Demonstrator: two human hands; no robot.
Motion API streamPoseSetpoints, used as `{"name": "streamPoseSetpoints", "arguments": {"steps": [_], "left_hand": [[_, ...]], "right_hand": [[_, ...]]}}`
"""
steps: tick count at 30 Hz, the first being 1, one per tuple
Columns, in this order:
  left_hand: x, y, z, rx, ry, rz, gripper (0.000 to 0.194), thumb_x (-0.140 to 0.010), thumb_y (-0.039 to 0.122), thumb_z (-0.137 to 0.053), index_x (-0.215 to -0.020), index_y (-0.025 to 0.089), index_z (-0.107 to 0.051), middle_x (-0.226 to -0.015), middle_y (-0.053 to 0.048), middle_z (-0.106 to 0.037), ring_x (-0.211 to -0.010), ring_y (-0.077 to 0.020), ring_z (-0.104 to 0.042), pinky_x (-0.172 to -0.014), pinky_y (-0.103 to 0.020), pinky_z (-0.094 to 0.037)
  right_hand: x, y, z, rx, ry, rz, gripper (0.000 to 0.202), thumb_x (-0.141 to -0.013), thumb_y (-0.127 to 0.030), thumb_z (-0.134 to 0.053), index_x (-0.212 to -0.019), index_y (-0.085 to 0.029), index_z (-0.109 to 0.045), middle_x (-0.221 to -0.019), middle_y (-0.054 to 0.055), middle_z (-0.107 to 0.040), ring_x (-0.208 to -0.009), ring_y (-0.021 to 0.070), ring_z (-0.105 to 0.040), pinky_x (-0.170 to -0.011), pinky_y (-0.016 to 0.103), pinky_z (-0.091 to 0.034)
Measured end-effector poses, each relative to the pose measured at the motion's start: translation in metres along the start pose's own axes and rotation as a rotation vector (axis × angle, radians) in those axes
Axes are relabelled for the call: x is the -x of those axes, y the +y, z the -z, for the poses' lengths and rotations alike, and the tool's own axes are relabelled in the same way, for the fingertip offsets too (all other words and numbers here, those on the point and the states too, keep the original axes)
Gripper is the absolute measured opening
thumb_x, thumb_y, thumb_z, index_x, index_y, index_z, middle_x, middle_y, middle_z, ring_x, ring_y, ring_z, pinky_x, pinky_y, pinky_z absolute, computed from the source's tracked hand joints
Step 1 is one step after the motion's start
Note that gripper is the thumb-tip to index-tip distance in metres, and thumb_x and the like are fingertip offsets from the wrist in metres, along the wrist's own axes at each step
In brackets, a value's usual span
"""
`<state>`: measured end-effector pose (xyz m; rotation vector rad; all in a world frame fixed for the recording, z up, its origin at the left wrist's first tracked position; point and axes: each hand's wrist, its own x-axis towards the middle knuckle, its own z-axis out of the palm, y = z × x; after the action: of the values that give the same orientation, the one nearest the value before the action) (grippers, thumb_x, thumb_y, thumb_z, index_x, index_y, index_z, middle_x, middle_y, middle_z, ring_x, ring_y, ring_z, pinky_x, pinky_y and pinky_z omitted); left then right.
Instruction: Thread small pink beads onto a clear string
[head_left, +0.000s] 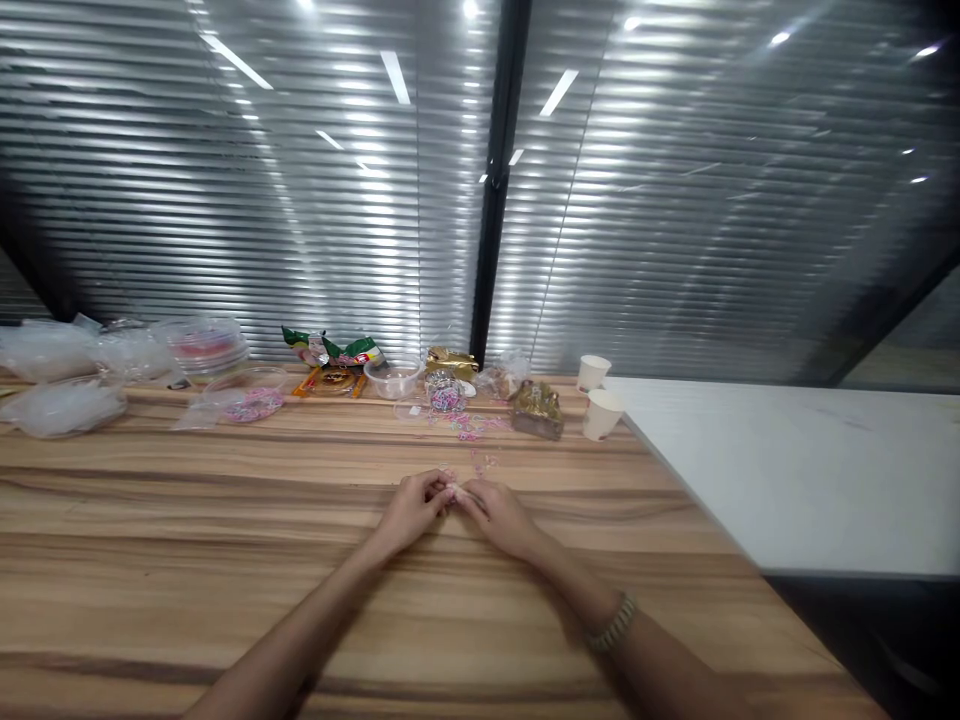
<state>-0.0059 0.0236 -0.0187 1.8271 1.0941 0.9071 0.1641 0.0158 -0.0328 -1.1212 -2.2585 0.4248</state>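
My left hand [413,508] and my right hand [500,512] meet fingertip to fingertip just above the wooden table. Both are closed in a pinch on a small pink and whitish piece [453,491], mostly hidden by the fingers. It resembles the small pastel links lying nearby, but its exact kind cannot be made out. Just beyond my fingertips lie a few loose pastel links [484,462]. Farther back, more of them spill in a loose scatter [471,425] before a clear container of pink and purple links [448,396]. A bracelet or watch band [613,622] circles my right wrist.
Two paper cups [602,414] stand at the back right, beside a gold-wrapped package [536,410]. A clear bowl [394,378], green snack bags [337,348], a tub of pink pieces [255,402], stacked lids [204,345] and plastic bags [64,405] line the back. A white table [787,470] adjoins rightward.
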Motion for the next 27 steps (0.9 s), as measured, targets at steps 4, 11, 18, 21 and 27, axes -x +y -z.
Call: {"name": "streamPoseSetpoints", "arguments": {"steps": [4, 11, 18, 21, 27], "left_hand": [[0.000, 0.003, 0.001, 0.029, -0.013, 0.022, 0.022, -0.075, 0.033, -0.052, -0.075, 0.012, -0.061, -0.061, -0.003, -0.059, -0.054, -0.0123, -0.051, -0.053, -0.022, -0.039], [-0.001, 0.003, 0.002, 0.080, -0.006, 0.068, 0.026, -0.073, 0.036, -0.056, -0.076, 0.011, -0.064, -0.065, -0.005, -0.062, -0.055, -0.0125, -0.051, -0.055, -0.022, -0.039], [-0.001, -0.001, 0.002, 0.153, 0.002, 0.087, 0.029, -0.072, 0.037, -0.057, -0.078, 0.010, -0.065, -0.062, -0.004, -0.061, -0.053, -0.0108, -0.048, -0.053, -0.021, -0.036], [-0.002, -0.005, 0.002, 0.170, 0.014, 0.101, 0.030, -0.071, 0.037, -0.058, -0.080, 0.009, -0.067, -0.062, -0.004, -0.061, -0.053, -0.0110, -0.048, -0.054, -0.022, -0.037], [-0.002, -0.004, 0.001, 0.164, 0.049, 0.095, 0.029, -0.069, 0.037, -0.060, -0.078, 0.011, -0.068, -0.061, -0.003, -0.061, -0.053, -0.0111, -0.048, -0.054, -0.022, -0.037]], "right_hand": [[0.001, -0.003, 0.003, -0.002, -0.006, 0.001, 0.031, -0.092, -0.032, -0.032, -0.088, -0.018, -0.059, -0.084, 0.006, -0.064, -0.074, 0.0170, -0.056, -0.067, 0.026, -0.041], [0.001, -0.006, 0.006, -0.018, -0.004, -0.012, 0.030, -0.092, -0.031, -0.033, -0.089, -0.017, -0.059, -0.089, 0.007, -0.064, -0.078, 0.0173, -0.056, -0.071, 0.027, -0.042], [0.001, -0.002, 0.002, -0.016, 0.015, -0.015, 0.027, -0.091, -0.030, -0.034, -0.091, -0.017, -0.058, -0.087, 0.007, -0.063, -0.077, 0.0174, -0.057, -0.071, 0.027, -0.042], [0.001, -0.002, 0.002, -0.017, 0.019, -0.021, 0.026, -0.091, -0.029, -0.035, -0.089, -0.017, -0.058, -0.086, 0.007, -0.063, -0.077, 0.0174, -0.057, -0.071, 0.027, -0.042], [0.001, -0.003, 0.003, -0.040, 0.021, -0.022, 0.025, -0.091, -0.028, -0.035, -0.098, -0.018, -0.057, -0.093, 0.007, -0.064, -0.084, 0.0181, -0.057, -0.074, 0.028, -0.042]]}}
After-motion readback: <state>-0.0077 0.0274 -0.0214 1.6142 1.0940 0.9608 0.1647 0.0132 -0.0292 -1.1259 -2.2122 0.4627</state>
